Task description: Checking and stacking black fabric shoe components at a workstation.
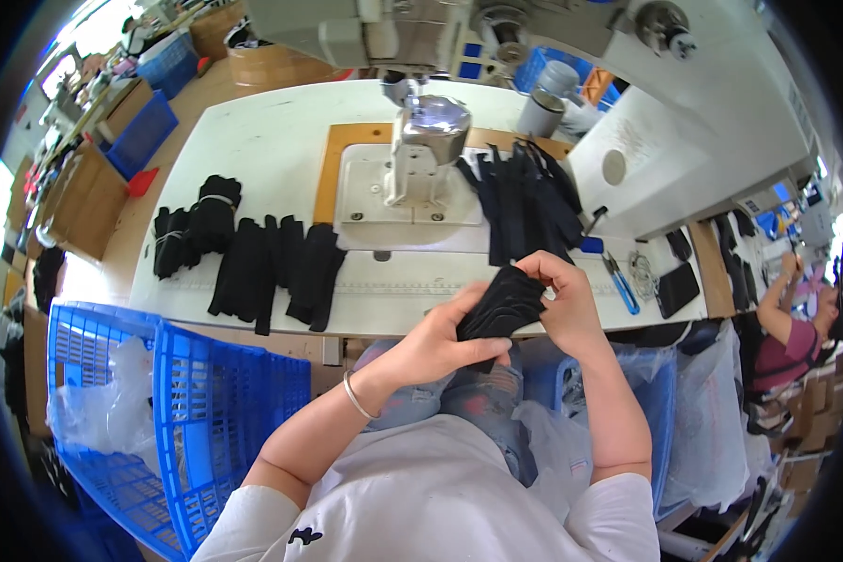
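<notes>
Over my lap at the table's front edge, a small stack of black fabric strips [502,305] is held between both hands. My left hand [448,335] is closed round its lower left side, thumb across the front. At the upper right corner, the fingers of my right hand [569,302] pinch the strips' edge. Just beyond lies a fanned pile of black strips [525,201] beside the sewing machine head [429,131]. More black strips [244,272] lie left of the machine plate, with tied black bundles [214,214] farther left.
Blue-handled snips [620,284] and a black flat piece [677,289] lie at the table's right. Blue plastic crates [225,412] stand on my left and right [660,421]. The machine's body [693,140] rises at right. Another person [787,347] sits at far right.
</notes>
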`<state>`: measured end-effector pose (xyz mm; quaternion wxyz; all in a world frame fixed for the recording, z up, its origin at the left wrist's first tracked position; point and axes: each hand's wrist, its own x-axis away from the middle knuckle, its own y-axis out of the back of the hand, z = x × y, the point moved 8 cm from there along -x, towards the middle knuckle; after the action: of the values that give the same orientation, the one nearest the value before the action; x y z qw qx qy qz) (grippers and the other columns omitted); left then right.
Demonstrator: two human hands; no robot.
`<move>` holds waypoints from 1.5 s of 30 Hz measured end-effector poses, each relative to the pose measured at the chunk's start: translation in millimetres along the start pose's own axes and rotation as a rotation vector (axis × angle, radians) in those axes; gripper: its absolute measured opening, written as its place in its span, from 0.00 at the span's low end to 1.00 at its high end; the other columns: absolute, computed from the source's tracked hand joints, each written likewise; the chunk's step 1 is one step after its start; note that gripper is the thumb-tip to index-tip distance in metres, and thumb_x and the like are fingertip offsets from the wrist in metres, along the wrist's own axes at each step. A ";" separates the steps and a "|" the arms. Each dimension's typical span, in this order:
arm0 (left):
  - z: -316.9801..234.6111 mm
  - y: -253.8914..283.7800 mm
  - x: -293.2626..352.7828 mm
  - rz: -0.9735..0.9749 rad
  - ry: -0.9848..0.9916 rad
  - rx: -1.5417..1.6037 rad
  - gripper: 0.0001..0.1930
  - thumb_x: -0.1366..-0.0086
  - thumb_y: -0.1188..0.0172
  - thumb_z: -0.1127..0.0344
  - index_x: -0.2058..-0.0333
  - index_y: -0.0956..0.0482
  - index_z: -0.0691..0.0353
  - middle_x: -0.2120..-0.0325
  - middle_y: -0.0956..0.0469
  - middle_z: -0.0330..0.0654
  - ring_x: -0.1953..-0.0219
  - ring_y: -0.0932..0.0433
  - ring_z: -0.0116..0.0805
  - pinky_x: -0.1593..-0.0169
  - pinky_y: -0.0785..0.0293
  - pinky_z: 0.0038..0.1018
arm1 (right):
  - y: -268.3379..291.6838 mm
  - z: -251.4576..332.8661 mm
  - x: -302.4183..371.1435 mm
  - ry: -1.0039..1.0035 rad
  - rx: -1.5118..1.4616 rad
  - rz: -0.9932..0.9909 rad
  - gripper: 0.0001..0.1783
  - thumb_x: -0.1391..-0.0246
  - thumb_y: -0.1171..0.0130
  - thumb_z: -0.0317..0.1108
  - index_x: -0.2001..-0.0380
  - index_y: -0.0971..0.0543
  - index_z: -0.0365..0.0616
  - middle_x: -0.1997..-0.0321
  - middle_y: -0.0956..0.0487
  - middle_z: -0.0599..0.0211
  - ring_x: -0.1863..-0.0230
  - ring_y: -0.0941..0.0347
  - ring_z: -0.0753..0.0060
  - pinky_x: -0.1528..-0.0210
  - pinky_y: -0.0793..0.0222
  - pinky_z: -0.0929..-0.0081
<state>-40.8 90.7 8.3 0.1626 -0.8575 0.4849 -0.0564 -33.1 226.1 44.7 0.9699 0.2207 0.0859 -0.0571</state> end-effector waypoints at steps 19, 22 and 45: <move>-7.2 61.2 44.5 -0.289 0.080 -0.012 0.25 0.33 0.41 0.64 0.43 0.37 0.69 0.61 0.22 0.44 0.65 0.24 0.29 0.61 0.26 0.25 | -69.9 100.0 58.4 0.396 0.471 0.580 0.17 0.53 0.29 0.40 0.63 0.20 0.45 0.75 0.26 0.71 0.77 0.28 0.77 0.72 0.33 0.79; -33.0 66.8 61.4 -0.309 -0.016 0.193 0.22 0.31 0.45 0.68 0.43 0.40 0.67 0.59 0.23 0.46 0.68 0.23 0.29 0.62 0.24 0.26 | -32.1 50.9 42.4 0.124 0.232 0.313 0.11 0.47 0.34 0.36 0.67 0.22 0.41 0.77 0.27 0.70 0.79 0.32 0.78 0.73 0.36 0.79; -10.0 43.8 77.1 -0.079 0.110 -0.269 0.18 0.35 0.39 0.69 0.50 0.34 0.64 0.70 0.22 0.38 0.68 0.25 0.22 0.66 0.25 0.24 | -20.7 -25.4 37.8 -0.192 -0.779 -0.361 0.14 0.35 0.52 0.26 0.50 0.23 0.33 0.84 0.35 0.78 0.86 0.50 0.89 0.83 0.55 0.84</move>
<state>-38.6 2.1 -1.6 0.0171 -0.8854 0.4624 -0.0441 -2.7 215.9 6.2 0.9588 -0.1861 0.0477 -0.2091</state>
